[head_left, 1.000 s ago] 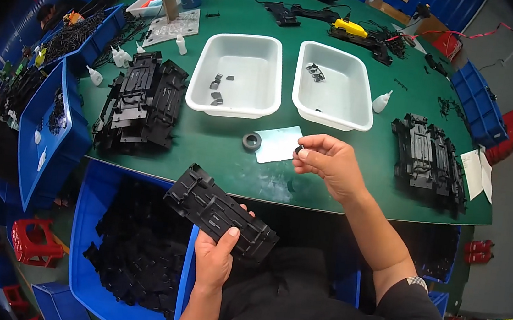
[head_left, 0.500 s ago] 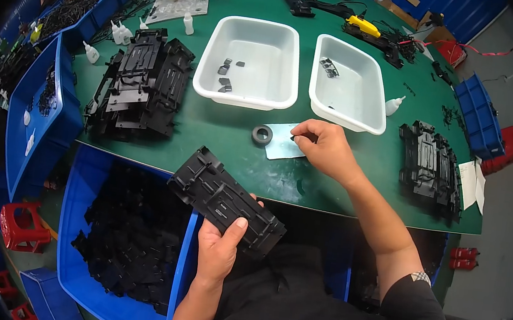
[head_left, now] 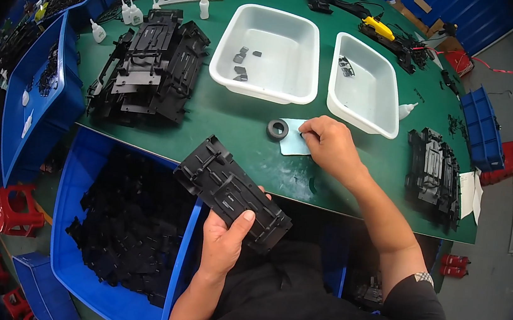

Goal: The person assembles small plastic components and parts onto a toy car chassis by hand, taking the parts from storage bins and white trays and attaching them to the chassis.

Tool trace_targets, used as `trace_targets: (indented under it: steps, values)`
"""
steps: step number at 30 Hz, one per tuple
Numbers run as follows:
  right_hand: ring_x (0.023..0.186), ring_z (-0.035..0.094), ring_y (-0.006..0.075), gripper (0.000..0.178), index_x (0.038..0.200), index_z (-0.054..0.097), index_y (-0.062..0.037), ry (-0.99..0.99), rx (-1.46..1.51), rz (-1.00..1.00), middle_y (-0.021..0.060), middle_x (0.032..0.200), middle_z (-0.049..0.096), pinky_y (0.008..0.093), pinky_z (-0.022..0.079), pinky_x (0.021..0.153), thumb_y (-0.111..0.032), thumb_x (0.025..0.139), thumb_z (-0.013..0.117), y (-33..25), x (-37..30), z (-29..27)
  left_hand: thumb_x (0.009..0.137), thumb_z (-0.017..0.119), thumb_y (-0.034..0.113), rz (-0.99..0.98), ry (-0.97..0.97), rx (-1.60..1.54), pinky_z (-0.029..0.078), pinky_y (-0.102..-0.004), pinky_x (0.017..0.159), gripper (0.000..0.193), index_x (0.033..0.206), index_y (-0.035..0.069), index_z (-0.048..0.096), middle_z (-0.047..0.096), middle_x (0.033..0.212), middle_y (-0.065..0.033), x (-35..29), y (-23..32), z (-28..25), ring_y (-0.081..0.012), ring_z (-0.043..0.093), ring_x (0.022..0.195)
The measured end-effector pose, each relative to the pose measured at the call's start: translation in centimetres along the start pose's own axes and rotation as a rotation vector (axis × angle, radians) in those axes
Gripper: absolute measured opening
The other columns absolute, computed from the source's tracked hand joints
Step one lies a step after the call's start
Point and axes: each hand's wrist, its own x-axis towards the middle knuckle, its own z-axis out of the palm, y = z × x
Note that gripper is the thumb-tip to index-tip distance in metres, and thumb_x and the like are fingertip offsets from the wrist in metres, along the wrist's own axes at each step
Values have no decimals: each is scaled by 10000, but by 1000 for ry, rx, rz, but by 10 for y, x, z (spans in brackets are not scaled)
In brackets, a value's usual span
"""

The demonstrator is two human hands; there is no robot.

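My left hand (head_left: 223, 245) is closed round the near end of a long black plastic chassis piece (head_left: 219, 184), thumb on top, and holds it tilted in front of the table edge. My right hand (head_left: 332, 146) pinches at a small pale blue sheet (head_left: 291, 145) lying on the table. A tiny dark bit shows at its fingertips, too small to name. Beside the sheet's left edge lies a black ring (head_left: 277, 130), like a small tyre or a roll of tape.
Two white tubs (head_left: 261, 91) (head_left: 362, 116) with a few small black parts stand behind. Stacked black chassis pieces (head_left: 153, 66) (head_left: 433, 174) lie left and right on the green table (head_left: 353, 202). Below sits a blue bin (head_left: 66, 220) of black parts. White squeeze bottles (head_left: 98, 32) stand around.
The whole view has shifted a little, moving the table things right and up. Both hands keep their grips; the right fingertips remain at the pale blue sheet.
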Motion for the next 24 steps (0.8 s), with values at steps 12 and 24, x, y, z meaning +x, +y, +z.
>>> trace_targets:
  steps: [12, 24]
  values:
    - [719, 597, 278, 122, 816, 643, -23, 341, 68, -374, 102, 775, 623, 347, 485, 624, 53, 721, 645, -17, -28, -15, 895, 519, 8, 42, -14, 25, 436, -323, 948, 350, 1234, -55, 458, 594, 1144, -143, 3, 0, 5, -192, 575, 1057]
    - [743, 621, 190, 178, 896, 629, -11, 331, 374, -304, 132, 880, 639, 258, 506, 664, 87, 758, 683, -44, -130, -19, 888, 545, 10, 71, -10, 22, 439, -365, 965, 350, 1227, -26, 464, 575, 1179, -148, -2, 2, 17, -236, 579, 1074]
